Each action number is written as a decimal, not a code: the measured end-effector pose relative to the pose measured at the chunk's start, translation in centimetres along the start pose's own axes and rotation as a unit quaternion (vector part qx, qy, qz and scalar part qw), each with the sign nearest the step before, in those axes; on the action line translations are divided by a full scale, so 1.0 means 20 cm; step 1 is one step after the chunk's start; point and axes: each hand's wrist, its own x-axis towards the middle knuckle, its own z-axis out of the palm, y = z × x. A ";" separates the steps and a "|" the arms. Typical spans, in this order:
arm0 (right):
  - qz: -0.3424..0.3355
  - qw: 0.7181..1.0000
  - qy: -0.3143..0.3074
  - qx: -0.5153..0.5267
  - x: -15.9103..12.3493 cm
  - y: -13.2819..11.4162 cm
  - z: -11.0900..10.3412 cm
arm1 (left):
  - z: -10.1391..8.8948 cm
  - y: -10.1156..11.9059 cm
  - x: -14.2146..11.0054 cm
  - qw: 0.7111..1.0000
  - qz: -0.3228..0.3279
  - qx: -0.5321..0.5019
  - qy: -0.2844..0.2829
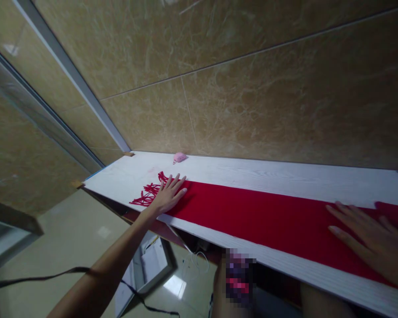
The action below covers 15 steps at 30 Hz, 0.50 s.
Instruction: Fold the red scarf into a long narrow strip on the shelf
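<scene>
Rests the left hand (168, 194) at the fringed end of a red scarf (252, 207), with fingers spread flat, gripping nothing. Has the right hand (374, 238) over the opposite stretch, likewise open; cannot tell whether pressing or hovering. Shows the scarf laid along the white counter (268, 172), with its long axis running from between nine and ten o'clock to between three and four. Puts the fringe (148, 194) near nine o'clock from the left fingers, much closer to that hand. Shows a raised red edge (396, 216) towards one o'clock from the right hand, fold or separate cloth unclear. Offers a small pink object (179, 157) at twelve o'clock from the left fingers. Between six and seven, below, reveals a low framed thing (161, 276) holding pale, flat contents, too blurred to name.
</scene>
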 end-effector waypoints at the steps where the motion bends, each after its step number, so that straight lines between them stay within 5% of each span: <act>1: 0.013 1.000 -0.016 -0.008 0.01 -0.04 -0.02 | 0.00 0.01 0.01 1.000 -0.004 0.005 -0.022; 4: 0.068 0.995 -0.063 -0.026 0.05 -0.14 -0.09 | 0.00 0.08 0.05 0.997 -0.013 0.021 -0.077; 10: 0.081 0.989 -0.120 -0.040 0.11 -0.22 -0.20 | 0.06 0.24 0.08 0.998 0.052 0.000 -0.019; 15: 0.081 0.988 -0.121 -0.044 0.12 -0.25 -0.22 | 0.08 0.09 0.10 0.999 0.000 0.021 -0.034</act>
